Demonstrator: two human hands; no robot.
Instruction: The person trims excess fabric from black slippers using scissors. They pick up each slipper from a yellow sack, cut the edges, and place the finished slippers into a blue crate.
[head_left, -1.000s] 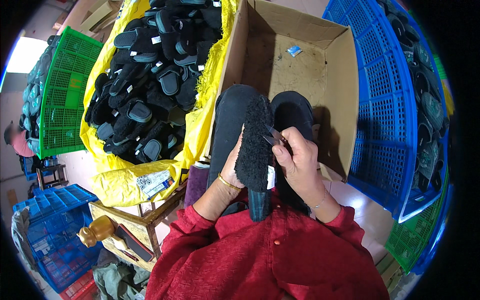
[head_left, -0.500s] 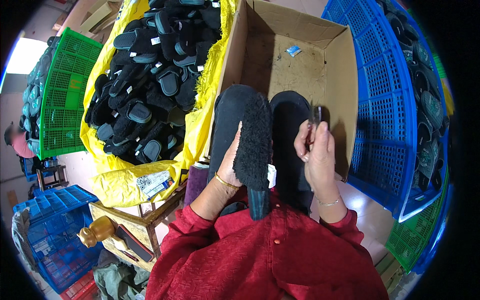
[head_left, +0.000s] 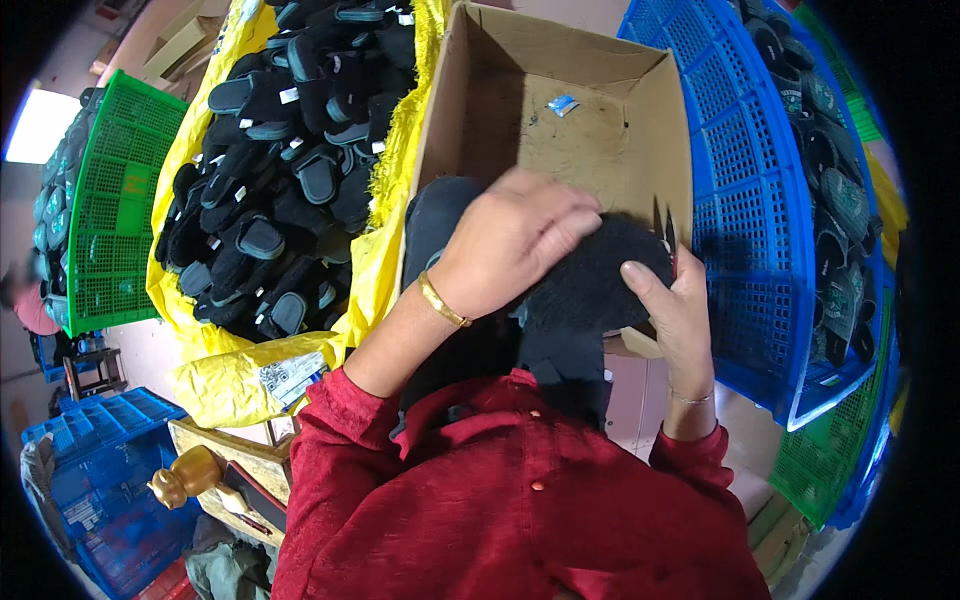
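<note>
A fuzzy black slipper (head_left: 595,285) lies over my lap with its pile facing up. My right hand (head_left: 680,310) grips its right edge, thumb on top, and also keeps a small pair of snips (head_left: 670,232) with dark pointed blades and a bit of red among the fingers. Over the slipper's left side is my left hand (head_left: 515,245), somewhat blurred, its fingers curled and thumb and forefinger close together near the upper edge. Whatever is between those fingertips, if anything, is hidden.
An open cardboard box (head_left: 645,120) with a small blue packet (head_left: 563,105) stands ahead. To its left, a yellow sack (head_left: 395,160) is full of black slippers. Blue crates (head_left: 750,200) with slippers rise at right, a green crate (head_left: 125,200) at far left. A wooden stand (head_left: 215,440) holds a golden figurine (head_left: 185,477).
The slipper has turned and shifted right, from my left hand into my right. My left hand has moved up and across it. The snips remain in my right hand.
</note>
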